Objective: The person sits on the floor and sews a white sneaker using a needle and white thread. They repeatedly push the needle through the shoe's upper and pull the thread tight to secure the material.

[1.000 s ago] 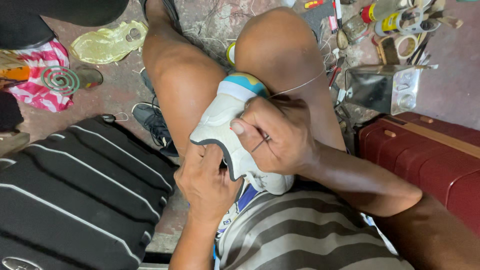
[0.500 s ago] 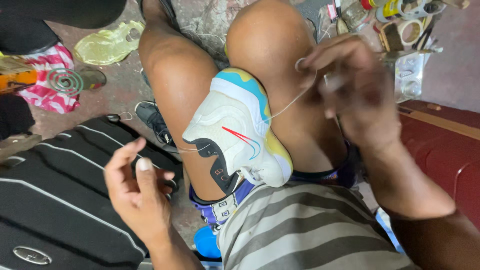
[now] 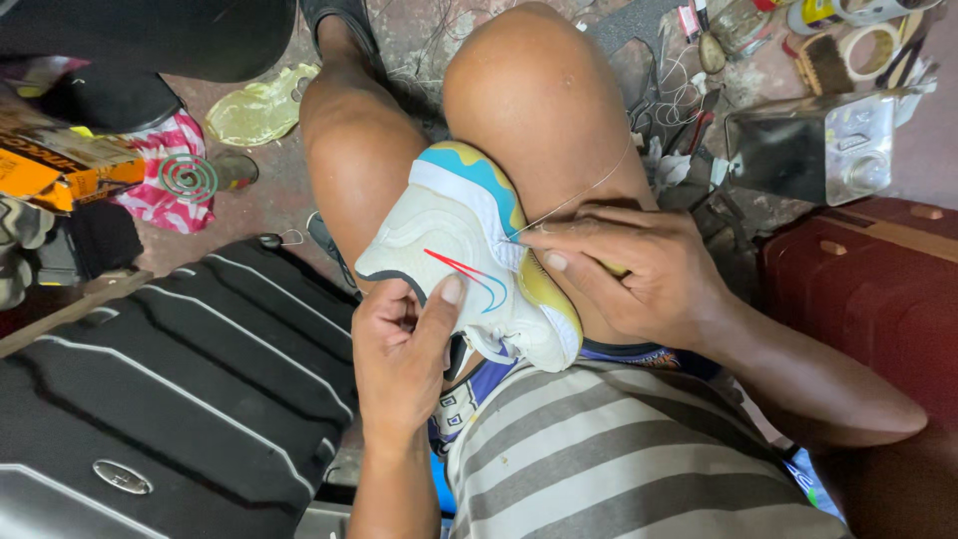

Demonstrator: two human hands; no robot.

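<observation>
While the black ribbed suitcase [image 3: 170, 379] fills the floor at eight o'clock, with a green mosquito coil [image 3: 188, 178] and a striped cloth [image 3: 160, 160] above it at ten, the work itself sits at the centre of the view. A white sneaker [image 3: 464, 265] with blue and yellow trim and a red stripe is wedged between the person's bare knees, sole edge turned up toward one o'clock.

At six o'clock of the shoe, the left hand [image 3: 399, 359] cups its side, thumb pressed flat on the upper and fingers curled under, steadying it. At three o'clock, the right hand [image 3: 639, 269] is closed in a pinch at the seam where the upper meets the sole; whether a needle sits in the pinch cannot be told. A thin pale thread [image 3: 584, 192] runs taut from that seam up toward one o'clock across the knee.

My reading is that this is mid-stitch along the sole seam. The next move would call for a firm brace from the left hand and an even pull along the line of the thread.

Farther right, a metal box [image 3: 808, 150] stands at two o'clock amid brushes and tape rolls [image 3: 868, 45], and a dark red suitcase [image 3: 868, 269] lies at three o'clock.
</observation>
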